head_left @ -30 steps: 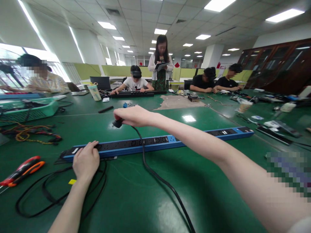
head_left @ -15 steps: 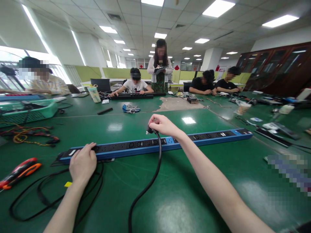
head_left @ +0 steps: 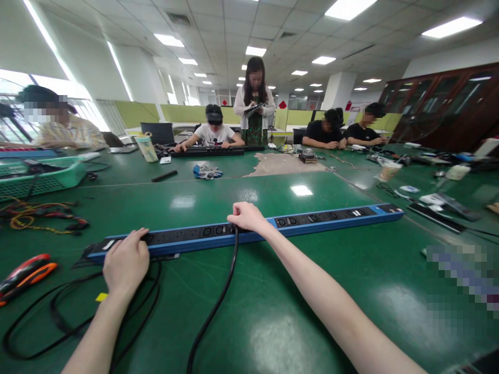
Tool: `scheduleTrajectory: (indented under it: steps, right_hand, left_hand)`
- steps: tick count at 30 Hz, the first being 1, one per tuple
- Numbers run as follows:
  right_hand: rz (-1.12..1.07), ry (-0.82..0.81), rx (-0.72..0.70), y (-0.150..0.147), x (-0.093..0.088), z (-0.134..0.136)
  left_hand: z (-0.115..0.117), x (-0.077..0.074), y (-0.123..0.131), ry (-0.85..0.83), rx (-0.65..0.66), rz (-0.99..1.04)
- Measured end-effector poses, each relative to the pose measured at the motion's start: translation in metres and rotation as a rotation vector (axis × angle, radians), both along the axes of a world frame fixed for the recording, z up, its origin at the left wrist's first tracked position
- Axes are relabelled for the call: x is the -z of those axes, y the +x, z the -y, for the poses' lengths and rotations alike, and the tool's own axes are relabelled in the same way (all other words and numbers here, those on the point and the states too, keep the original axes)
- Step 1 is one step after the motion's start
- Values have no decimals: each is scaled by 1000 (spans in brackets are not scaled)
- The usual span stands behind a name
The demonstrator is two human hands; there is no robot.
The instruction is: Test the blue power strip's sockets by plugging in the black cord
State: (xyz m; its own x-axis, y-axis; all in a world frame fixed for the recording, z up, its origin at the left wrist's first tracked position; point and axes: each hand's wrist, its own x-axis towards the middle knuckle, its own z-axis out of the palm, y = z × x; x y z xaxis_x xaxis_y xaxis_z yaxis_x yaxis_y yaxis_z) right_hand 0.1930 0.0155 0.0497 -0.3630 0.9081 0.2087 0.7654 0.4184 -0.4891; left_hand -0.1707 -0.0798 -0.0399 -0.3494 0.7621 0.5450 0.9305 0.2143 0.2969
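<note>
A long blue-and-black power strip (head_left: pixel 335 218) lies across the green table in front of me, its sockets facing up. My left hand (head_left: pixel 127 259) grips its left end, fingers over the top and far side. Near the middle of the strip, my right hand (head_left: pixel 247 215) is closed on the plug of a thick black power cord (head_left: pixel 218 304). The plug is down at the sockets, mostly hidden by my fingers, so I cannot tell how deep it sits. From it the cord runs toward me and out at the bottom of the view.
Left of my left hand lie a screwdriver with red and orange handle (head_left: pixel 27 275) and a loop of thin black cable (head_left: pixel 58 285). A green basket (head_left: pixel 54 179), colored wires (head_left: pixel 35 215) and blue gloves (head_left: pixel 206 172) sit farther off. Several people are around the table.
My right hand has moved down and slightly left, bringing the plug from above the strip to its sockets. My left hand stays on the strip's end. The whole view has shifted a little.
</note>
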Motion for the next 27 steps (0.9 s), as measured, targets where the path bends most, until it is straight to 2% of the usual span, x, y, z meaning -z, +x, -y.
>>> scheduleTrajectory:
  steps: [5,13,16,19,23,25,27]
  right_hand:
    - [92,44,57,-10,-3,15]
    - [230,85,50,-20,-11,37]
    - [251,91,33,-17,-15,39]
    - [263,30,-3,-9,-25,35]
    - [290,25,12,4,-37,30]
    - [336,62,19,5,-39,33]
    - [387,85,1,1,-38,38]
  left_hand:
    - [1,-2,3,-17,-4,-12]
    - [1,1,2,7,8,-34]
    - [6,-4,12,42,25,-79]
    - [13,-17,37,115,107,-135]
    - [15,-33,93,114,255,-136]
    - [14,-31,122,73,355,-127]
    - [13,-21,147,28,435,-141]
